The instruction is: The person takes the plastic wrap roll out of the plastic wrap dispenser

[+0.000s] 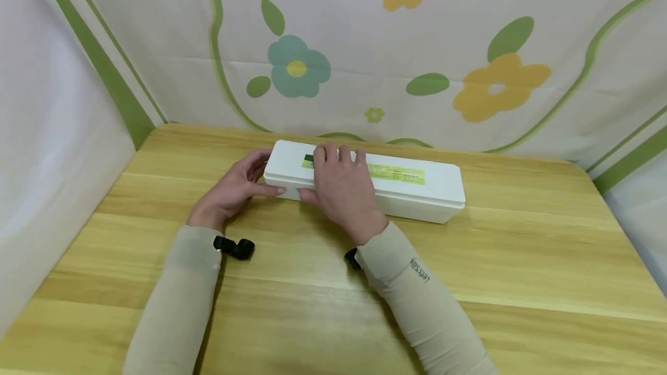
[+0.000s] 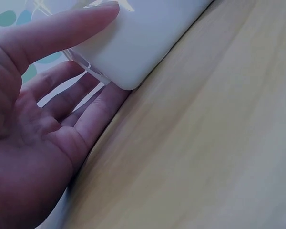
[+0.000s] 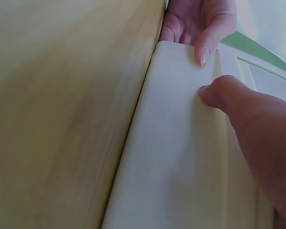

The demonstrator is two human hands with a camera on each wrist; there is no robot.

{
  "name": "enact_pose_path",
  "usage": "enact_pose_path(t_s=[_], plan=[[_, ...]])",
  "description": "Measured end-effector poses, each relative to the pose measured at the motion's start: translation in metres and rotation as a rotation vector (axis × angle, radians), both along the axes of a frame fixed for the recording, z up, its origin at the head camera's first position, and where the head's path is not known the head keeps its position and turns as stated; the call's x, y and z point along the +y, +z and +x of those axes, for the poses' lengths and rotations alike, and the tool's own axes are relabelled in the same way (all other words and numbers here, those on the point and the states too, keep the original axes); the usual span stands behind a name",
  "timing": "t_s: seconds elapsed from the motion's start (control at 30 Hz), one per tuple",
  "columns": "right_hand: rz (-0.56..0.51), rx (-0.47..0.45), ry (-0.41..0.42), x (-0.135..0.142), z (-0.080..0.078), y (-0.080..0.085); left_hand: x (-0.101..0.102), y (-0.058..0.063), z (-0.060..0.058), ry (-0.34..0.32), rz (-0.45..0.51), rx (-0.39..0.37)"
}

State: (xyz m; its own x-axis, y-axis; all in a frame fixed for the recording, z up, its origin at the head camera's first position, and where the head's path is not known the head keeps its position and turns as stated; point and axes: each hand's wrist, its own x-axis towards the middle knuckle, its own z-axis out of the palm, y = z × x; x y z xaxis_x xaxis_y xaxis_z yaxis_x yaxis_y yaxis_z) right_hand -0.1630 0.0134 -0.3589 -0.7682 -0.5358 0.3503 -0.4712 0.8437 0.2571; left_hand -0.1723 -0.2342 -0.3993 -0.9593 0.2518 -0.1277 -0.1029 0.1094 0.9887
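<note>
A long white lidded box [image 1: 440,184] lies on the table, with a yellow-green label [image 1: 398,174] along its lid. My left hand [image 1: 237,187] holds its left end, thumb on the front wall and fingers round the end. In the left wrist view those fingers reach behind the corner of the box [image 2: 128,52], low by the tabletop. Over the left half of the lid, my right hand [image 1: 344,187] grips the box, fingertips on top covering part of the label. Its thumb [image 3: 219,93] presses the front wall just below the lid's edge.
The wooden table [image 1: 292,305] stretches in front of the box and to both sides. Behind its back edge hangs a white curtain [image 1: 354,85] printed with flowers and leaves. Black wrist cameras [image 1: 234,246] sit at both sleeve cuffs.
</note>
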Motion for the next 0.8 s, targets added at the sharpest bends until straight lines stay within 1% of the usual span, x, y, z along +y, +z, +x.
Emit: enact_pose_path(t_s=[0.1, 0.27, 0.37, 0.57, 0.63, 0.8], plan=[[0.001, 0.029, 0.009, 0.0003, -0.0006, -0.0005, -0.0001, 0.0016, 0.0003, 0.002, -0.007, 0.000], [0.024, 0.094, 0.024, 0.0010, -0.0010, -0.0005, -0.0006, -0.0003, 0.0005, 0.007, -0.016, 0.008], [0.043, 0.106, 0.030, 0.0016, -0.0011, -0.0001, -0.0006, -0.0031, 0.0003, 0.012, -0.016, 0.020], [0.069, 0.093, 0.043, 0.0027, 0.0000, 0.0011, -0.0008, -0.0081, 0.0008, 0.012, -0.005, 0.036], [0.061, 0.080, 0.041, 0.0031, 0.0002, 0.0019, -0.0008, -0.0084, 0.0008, 0.009, -0.009, 0.045], [0.012, 0.009, 0.047, 0.0041, -0.0001, 0.0036, -0.0023, -0.0067, 0.0009, 0.002, -0.026, 0.049]])
